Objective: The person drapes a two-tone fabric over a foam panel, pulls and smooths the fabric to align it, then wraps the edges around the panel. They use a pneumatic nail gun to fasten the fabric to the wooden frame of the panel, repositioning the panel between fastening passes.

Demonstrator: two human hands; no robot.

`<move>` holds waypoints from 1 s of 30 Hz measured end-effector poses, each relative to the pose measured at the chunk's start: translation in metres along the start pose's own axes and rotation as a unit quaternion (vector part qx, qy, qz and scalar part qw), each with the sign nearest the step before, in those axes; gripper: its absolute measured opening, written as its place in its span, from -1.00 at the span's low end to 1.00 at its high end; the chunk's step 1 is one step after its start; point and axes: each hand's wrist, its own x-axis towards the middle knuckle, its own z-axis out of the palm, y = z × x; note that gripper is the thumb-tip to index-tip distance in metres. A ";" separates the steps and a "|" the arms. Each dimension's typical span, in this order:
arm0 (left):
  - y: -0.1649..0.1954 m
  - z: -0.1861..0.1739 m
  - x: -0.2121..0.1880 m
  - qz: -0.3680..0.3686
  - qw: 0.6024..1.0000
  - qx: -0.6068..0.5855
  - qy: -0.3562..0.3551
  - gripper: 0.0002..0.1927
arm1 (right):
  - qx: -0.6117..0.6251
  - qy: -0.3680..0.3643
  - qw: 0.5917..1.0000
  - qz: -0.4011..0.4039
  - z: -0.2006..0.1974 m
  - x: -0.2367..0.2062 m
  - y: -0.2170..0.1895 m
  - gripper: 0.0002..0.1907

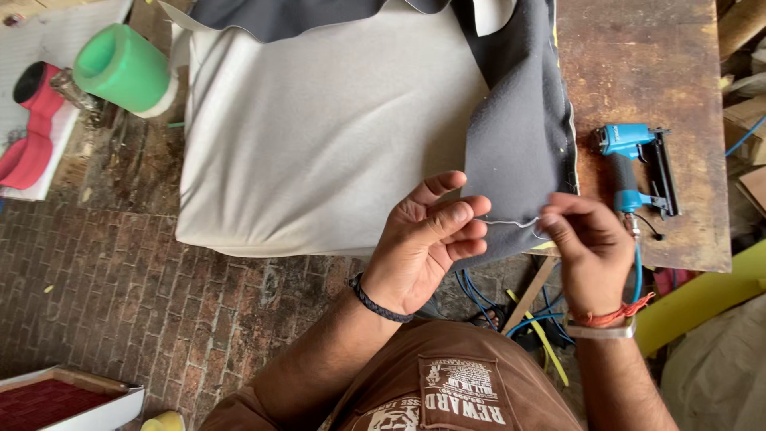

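The left hand [427, 239] was held palm up and half open at the near edge of the grey fabric [519, 136], its fingertips [471, 209] touching the hem; it gripped nothing that could be seen. The right hand [586, 243] pinched the same hem between thumb and forefinger, just to the right of the left hand, with the other fingers curled.

The grey fabric was draped down the right side of a large cream cushion [319, 136], which lay on the wooden workbench [646, 72] and overhung its left edge above the brick floor [120, 287]. A blue pneumatic stapler [634, 164] lay on the bench just right of the fabric, near the right hand, with a blue air hose [637, 271] running down from it.

At the far left were a green foam roll [124, 68] and a red shaped piece [32, 136] on a white sheet. A white-framed panel with red fabric [56, 399] sat at the near left corner.
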 end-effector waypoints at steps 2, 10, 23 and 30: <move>0.000 0.009 -0.004 -0.019 0.998 -0.033 -0.042 -0.63 | 0.032 -0.053 0.998 0.032 0.021 -0.010 -0.032 -0.70; 0.004 0.015 -0.003 -0.098 0.990 -0.040 -0.093 -0.48 | -0.007 -0.112 0.988 -0.107 0.057 -0.018 -0.099 -0.71; 0.026 -0.003 0.024 -0.211 0.967 -0.041 -0.137 -0.52 | -0.093 -0.012 0.989 -0.111 0.085 -0.026 -0.104 -0.79; 0.033 -0.008 0.034 -0.281 0.939 -0.066 -0.185 -0.44 | -0.115 0.030 0.986 -0.118 0.096 -0.034 -0.107 -0.83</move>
